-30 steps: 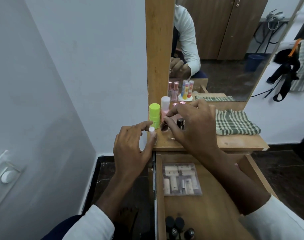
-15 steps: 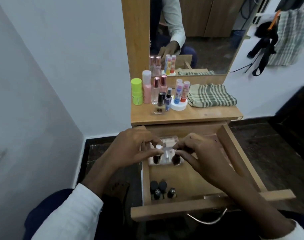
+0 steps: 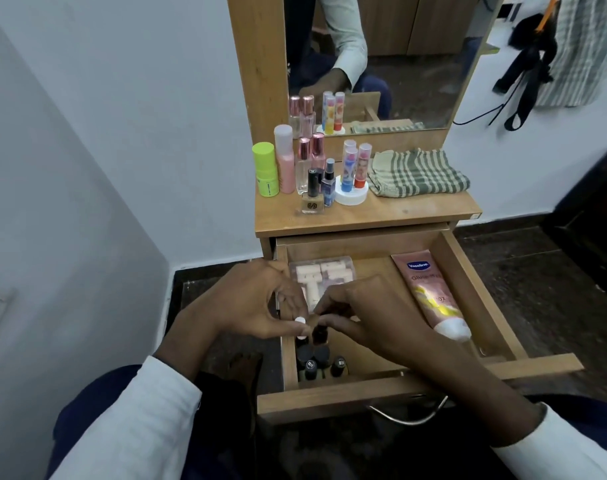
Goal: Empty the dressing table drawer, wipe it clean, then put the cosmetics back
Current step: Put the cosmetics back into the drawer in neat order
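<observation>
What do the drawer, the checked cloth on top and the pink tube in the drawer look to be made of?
The drawer: wood or wood-look board, matte, with visible grain and a light brown tone. The checked cloth: woven fabric, probably cotton, soft and rumpled into folds. The pink tube: likely soft plastic, glossy, with light glinting off its printed skin and a white cap at its end.

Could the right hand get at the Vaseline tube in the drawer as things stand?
Probably yes: the Vaseline tube lies uncovered in the open drawer beside the right hand, though its fingers currently pinch a small bottle.
</observation>
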Tool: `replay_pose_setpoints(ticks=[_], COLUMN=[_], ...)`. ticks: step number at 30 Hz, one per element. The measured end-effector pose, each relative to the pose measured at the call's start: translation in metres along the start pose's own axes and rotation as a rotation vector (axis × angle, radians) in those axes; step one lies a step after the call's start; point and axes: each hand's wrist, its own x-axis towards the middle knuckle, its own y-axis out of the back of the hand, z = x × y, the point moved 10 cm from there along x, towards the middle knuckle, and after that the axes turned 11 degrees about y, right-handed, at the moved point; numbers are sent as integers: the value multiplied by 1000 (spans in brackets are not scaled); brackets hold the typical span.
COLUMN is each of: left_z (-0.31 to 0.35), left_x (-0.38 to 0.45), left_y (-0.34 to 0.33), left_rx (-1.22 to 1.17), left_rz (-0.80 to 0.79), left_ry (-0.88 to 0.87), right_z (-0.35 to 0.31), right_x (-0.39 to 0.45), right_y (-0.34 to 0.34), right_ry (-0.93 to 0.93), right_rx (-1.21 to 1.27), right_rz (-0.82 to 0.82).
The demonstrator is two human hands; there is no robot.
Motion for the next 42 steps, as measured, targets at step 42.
replay_pose_setpoints(ticks=[42], left_z=[4], left_x=[44], left_y=[75], left_rx=[82], left_rz=[869], left_ry=[295], right_z=[25], right_x=[71], right_y=[115], right_ry=[-76], right_rx=[-370], right_rz=[439])
